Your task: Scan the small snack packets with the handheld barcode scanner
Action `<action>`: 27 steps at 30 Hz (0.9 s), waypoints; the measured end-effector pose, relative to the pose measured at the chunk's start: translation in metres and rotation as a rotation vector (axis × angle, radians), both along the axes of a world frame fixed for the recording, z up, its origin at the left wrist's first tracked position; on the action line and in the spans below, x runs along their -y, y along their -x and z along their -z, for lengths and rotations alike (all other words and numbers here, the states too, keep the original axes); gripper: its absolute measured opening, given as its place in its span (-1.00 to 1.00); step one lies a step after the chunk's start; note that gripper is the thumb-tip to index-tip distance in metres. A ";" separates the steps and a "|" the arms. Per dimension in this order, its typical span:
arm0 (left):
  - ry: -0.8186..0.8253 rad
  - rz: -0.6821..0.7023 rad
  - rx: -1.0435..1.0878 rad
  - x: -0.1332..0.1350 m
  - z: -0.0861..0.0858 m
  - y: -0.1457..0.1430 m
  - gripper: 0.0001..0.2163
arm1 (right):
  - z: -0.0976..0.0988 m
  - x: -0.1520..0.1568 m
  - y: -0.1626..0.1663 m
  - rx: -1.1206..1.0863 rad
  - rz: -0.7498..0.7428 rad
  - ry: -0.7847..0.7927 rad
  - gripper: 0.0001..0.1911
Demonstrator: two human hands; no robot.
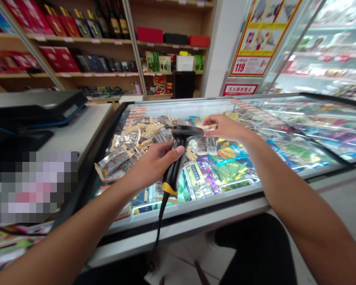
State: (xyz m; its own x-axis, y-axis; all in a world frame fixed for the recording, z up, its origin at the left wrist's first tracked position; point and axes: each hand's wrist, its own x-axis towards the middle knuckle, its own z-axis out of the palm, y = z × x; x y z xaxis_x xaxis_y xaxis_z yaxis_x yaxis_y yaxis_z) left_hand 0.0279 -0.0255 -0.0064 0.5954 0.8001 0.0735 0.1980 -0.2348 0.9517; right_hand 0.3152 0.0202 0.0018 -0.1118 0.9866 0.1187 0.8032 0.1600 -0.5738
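A black and yellow barcode scanner (174, 168) is gripped by my left hand (152, 163), its head up and its cord hanging down. My right hand (222, 127) is closed in a pinch just right of the scanner head, on a small packet with a beige edge (210, 127). The scanner partly hides that packet. Several similar clear packets with dark contents (114, 160) lie in a loose pile on the glass top of a freezer (231, 198), left of and behind my hands.
Colourful bags (206, 174) show inside the freezer under the glass. On the left a white counter (99, 118) carries a dark flat device (47, 105). Shelves (106, 40) with boxes and bottles line the back wall, and a lit glass display (329, 51) stands at right.
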 end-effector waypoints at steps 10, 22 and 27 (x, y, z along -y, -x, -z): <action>0.150 0.012 -0.087 0.000 0.007 -0.003 -0.48 | 0.010 -0.009 -0.001 -0.222 0.207 -0.058 -0.69; 0.104 -0.006 -0.011 0.001 0.004 -0.003 -0.46 | 0.031 -0.028 -0.028 0.350 0.326 -0.384 -0.58; 0.096 -0.019 -0.007 0.003 0.001 -0.004 -0.45 | 0.036 -0.021 -0.023 0.480 0.276 -0.178 -0.53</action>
State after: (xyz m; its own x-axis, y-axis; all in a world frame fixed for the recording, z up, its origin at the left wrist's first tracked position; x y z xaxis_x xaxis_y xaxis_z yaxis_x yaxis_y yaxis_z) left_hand 0.0315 -0.0284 -0.0071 0.5802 0.8144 -0.0084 0.2087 -0.1387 0.9681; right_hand 0.3385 0.0408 -0.0341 0.0645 0.9564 0.2850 0.9924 -0.0315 -0.1188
